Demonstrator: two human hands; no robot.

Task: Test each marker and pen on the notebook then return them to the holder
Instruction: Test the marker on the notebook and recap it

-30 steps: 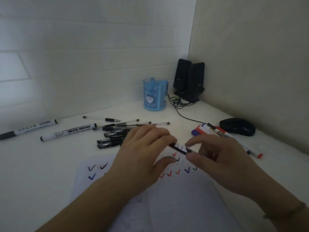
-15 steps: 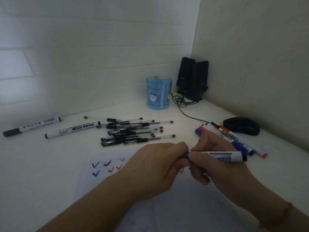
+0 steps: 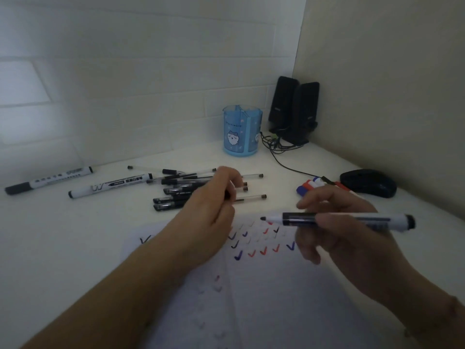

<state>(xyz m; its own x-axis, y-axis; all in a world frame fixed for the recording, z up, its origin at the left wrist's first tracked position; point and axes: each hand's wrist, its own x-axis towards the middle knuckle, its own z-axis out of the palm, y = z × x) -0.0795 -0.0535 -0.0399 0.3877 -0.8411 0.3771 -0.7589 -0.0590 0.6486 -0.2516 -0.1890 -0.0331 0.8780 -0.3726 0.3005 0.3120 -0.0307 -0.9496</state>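
Above the notebook [image 3: 289, 285], the right hand [image 3: 347, 238] pinches an uncapped whiteboard marker [image 3: 339, 219] mid-barrel: light, rigid, smooth; the left hand [image 3: 211, 212] curls around its cap [image 3: 227, 195].

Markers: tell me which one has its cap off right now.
The black marker held in the right hand, bare tip pointing left above the notebook. The two white markers at far left lie capped.

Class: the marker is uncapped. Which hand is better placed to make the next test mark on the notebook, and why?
Right. The right hand grips the marker, its tip bare above the notebook; the left hand holds what looks like the cap.
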